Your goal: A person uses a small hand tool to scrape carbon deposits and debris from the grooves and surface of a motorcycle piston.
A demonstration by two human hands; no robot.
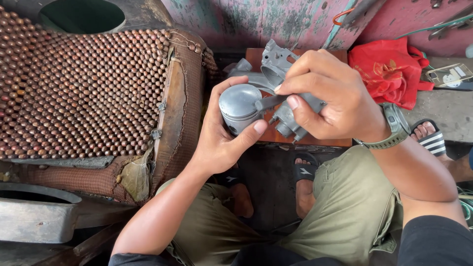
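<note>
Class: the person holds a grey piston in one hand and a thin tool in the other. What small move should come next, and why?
Probably press the thin tool a little further against the piston: the left hand cups the piston steady, and the right hand fingers already pinch the tool with its tip at the piston's side.

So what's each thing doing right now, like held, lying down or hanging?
Piston: held, cupped in the left hand.
Grey metal rod: pinched by the right hand, its tip against the piston.
Grey cast engine part: resting on the small wooden stand.
Red bag: crumpled, lying on the ledge.
Beaded seat cover: torn at its edge.
</note>
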